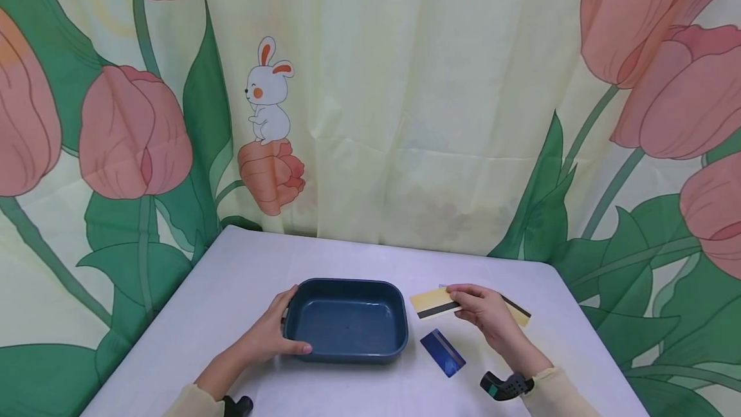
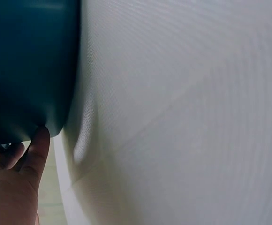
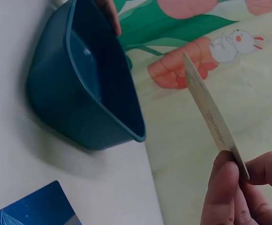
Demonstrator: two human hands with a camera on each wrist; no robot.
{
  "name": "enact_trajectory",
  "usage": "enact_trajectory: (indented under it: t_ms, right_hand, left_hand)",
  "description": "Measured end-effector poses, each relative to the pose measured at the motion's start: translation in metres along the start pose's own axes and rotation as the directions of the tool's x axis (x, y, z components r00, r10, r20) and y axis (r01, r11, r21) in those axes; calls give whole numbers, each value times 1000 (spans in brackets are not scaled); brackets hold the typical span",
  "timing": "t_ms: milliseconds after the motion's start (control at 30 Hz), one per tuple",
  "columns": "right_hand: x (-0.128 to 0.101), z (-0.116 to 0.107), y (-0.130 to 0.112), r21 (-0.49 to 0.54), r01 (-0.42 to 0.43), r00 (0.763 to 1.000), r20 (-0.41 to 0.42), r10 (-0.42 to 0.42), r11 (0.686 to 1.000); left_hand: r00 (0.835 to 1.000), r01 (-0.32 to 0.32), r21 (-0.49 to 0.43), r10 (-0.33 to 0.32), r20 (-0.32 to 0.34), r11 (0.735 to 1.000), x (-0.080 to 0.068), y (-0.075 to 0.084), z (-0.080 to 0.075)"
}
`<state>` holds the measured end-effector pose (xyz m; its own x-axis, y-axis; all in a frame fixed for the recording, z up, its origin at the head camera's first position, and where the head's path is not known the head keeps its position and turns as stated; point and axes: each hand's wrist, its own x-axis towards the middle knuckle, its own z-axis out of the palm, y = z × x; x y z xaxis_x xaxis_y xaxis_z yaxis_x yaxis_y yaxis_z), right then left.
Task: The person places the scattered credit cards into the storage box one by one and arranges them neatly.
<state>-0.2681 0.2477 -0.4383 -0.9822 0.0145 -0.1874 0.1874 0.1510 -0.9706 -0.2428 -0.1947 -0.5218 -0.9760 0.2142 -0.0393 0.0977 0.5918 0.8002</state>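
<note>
A dark teal rectangular basin stands empty near the middle of the white table. My left hand grips its left rim, thumb along the front wall. To the basin's right, my right hand pinches a yellow card with a black stripe just above the table. A second yellow striped card shows behind that hand. In front of it, a blue card lies flat.
A cloth backdrop with tulips and a rabbit hangs right behind the table's far edge. A pale sliver of another card peeks out above the held one. The table's front right edge runs close to my right wrist.
</note>
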Motion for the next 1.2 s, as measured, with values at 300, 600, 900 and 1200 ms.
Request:
enact_trajectory:
  t_ms: [300, 600, 900, 1200]
  right_hand:
    - [0, 6, 3, -42, 6, 1000, 14, -5, 999]
    - [-1, 16, 6, -10, 5, 1000, 25, -5, 1000]
    - [2, 27, 7, 33, -2, 997, 73, 0, 999]
    - [2, 38, 8, 41, -5, 993, 117, 0, 999]
  left_hand:
    - [1000, 16, -2, -16, -2, 1000, -2, 1, 0]
    - [1000, 20, -10, -20, 3, 1000, -3, 0, 0]
    - [1000, 13, -7, -13, 5, 1000, -1, 0, 0]
    - [1000, 8, -1, -8, 15, 1000, -2, -3, -1]
